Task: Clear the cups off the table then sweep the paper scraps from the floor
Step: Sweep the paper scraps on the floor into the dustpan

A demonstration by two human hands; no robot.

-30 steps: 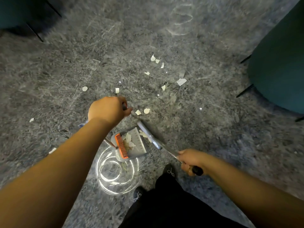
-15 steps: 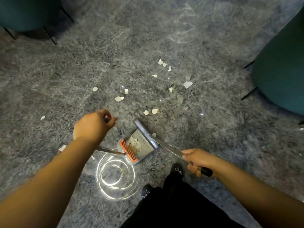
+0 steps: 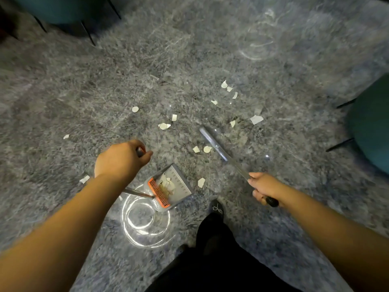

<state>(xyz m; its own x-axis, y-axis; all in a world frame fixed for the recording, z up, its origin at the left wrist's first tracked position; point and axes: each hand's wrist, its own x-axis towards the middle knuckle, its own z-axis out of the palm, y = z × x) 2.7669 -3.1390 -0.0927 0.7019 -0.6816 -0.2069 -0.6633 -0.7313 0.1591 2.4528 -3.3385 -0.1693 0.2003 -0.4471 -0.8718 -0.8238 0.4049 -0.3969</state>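
Note:
My left hand (image 3: pixel 121 160) grips the top of the dustpan's long handle. The grey dustpan (image 3: pixel 179 182) with an orange comb edge rests on the shaggy grey rug (image 3: pixel 84 91) below that hand, with torn paper in it. My right hand (image 3: pixel 263 186) grips the broom's metal handle near its black end. The grey broom head (image 3: pixel 210 140) lies on the rug ahead of the dustpan, apart from it. White paper scraps lie scattered: two (image 3: pixel 202 149) beside the broom head, one (image 3: pixel 201 182) right of the dustpan, several more (image 3: pixel 228 89) farther off.
A teal chair (image 3: pixel 372 127) with black legs stands at the right edge. Another teal seat (image 3: pixel 59 9) is at the top left. My dark trouser leg and shoe (image 3: pixel 216 209) are just behind the dustpan. Light reflections ring the rug near the dustpan.
The broom head has swung away from the dustpan, forward and to the right. My left hand has drawn back along with the dustpan handle. The view has shifted so the scraps sit farther right.

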